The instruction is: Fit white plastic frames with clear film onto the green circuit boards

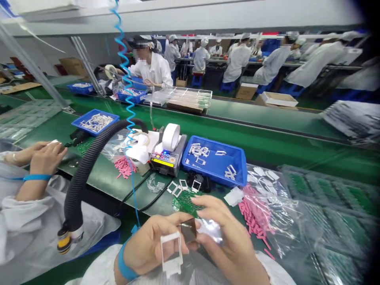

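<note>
My left hand [154,239] pinches a white plastic frame [172,259] with an open middle, held upright close to me. Just behind that frame is a small dark, shiny square panel [189,230]. My right hand [227,233] grips the panel's right edge between thumb and fingers, while the left fingertips also reach its left side. A crumpled shiny clear film [211,230] shows beside the panel, by the right fingers; whether they hold it I cannot tell. Beyond my hands lie a green circuit board [185,201] and several loose white frames [177,191].
A blue tray [215,160] of white frames stands ahead, beside a tape dispenser [166,158]. Pink strips [255,209] and bagged circuit boards [329,194] lie right. A black hose [86,166] arches at left, near a co-worker's hands [47,158]. A blue coiled air line [123,59] hangs down.
</note>
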`<state>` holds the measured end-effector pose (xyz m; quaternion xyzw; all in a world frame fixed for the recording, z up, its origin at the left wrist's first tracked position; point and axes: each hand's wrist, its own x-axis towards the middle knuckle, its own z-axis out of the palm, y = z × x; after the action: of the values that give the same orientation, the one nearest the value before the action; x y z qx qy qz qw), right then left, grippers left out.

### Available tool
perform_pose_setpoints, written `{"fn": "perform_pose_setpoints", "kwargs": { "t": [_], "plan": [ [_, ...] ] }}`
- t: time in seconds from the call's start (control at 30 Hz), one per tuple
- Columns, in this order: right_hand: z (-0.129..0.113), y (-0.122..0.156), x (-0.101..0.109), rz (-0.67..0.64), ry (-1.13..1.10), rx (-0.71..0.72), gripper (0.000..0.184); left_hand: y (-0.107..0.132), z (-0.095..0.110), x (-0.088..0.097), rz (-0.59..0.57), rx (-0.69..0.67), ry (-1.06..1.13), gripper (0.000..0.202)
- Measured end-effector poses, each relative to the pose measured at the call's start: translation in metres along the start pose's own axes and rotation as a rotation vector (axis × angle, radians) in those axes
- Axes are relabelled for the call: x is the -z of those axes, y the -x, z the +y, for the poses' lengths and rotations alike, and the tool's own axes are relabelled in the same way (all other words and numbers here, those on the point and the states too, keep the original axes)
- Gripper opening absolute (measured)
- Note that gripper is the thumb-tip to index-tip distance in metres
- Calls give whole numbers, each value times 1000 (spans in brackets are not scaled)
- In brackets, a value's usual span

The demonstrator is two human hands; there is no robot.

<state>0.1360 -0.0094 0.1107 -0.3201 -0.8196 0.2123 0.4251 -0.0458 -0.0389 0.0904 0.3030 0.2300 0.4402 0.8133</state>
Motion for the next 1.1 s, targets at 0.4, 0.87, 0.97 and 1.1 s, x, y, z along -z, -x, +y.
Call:
{"fn": "perform_pose_setpoints", "kwargs": {
  "t": [0.4, 0.87, 0.97, 1.1],
  "plan": [
    [3, 3, 19, 93, 117, -32, 13, -21, 3, -8, -238, -127, -324, 40],
    [3, 4, 9, 73, 112, -68, 16, -15, 6, -2, -199, -188, -451, 42],
    [3, 4, 8, 62, 125, -74, 16, -15, 5, -1, -194, -186, -455, 41],
    [8, 6, 5, 48, 132, -67, 14, -14, 5, 1, -180, -141, -450, 38]
  ]
}}
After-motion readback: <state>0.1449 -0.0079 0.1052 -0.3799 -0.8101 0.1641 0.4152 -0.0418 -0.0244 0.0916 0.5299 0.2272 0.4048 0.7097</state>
